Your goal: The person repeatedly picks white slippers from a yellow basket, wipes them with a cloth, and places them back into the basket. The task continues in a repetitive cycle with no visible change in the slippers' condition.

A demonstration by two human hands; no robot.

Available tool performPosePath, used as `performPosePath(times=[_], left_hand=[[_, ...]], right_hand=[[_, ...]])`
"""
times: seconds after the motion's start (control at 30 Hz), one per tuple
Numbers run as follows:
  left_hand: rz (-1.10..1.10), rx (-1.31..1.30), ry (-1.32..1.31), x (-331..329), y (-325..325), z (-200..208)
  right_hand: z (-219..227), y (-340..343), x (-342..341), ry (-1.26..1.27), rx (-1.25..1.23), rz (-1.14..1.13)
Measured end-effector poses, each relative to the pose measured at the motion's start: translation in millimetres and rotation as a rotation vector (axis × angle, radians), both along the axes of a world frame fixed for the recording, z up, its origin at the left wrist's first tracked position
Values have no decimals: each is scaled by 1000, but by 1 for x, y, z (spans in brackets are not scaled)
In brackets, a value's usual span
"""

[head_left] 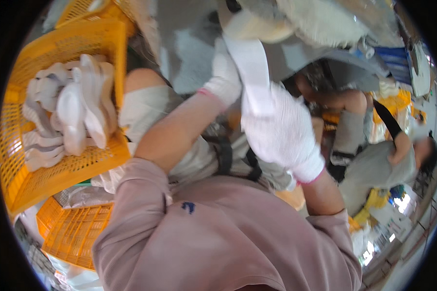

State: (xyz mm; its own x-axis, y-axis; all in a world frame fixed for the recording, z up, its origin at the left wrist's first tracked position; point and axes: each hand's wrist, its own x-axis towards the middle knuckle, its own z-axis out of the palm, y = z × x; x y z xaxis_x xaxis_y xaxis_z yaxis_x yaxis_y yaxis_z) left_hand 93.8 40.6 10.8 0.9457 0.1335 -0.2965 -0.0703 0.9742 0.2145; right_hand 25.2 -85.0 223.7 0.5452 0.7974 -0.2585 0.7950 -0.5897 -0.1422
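A long white shoe sole [254, 68] stands tilted between my gloved hands above my lap. My right hand [281, 131], in a white knit glove, is closed round its lower end. Along the sole's left edge lies my left hand [225, 72], also gloved, its fingers pointing up against the edge; some fingertips are hidden or blurred. Beyond the hands is a grey work surface [187, 63]. To the left, several more white soles [73, 109] lie heaped in a yellow plastic crate [77, 169].
An orange crate [80, 233] sits below the yellow one, at lower left. Pale, rough-edged material [325, 24] covers the far side of the work surface. On the right a co-worker [378, 160] sits close by, near more yellow crates [398, 104].
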Motion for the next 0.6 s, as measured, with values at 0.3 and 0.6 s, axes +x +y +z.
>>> performPosePath(times=[0.3,0.6], left_hand=[[-75,21,234,-34,7,56],[257,1700,108,-164,128,101]], right_hand=[[-55,-79,-46,671,890,-1026],[-97,-232,-92,398,548,-1034]])
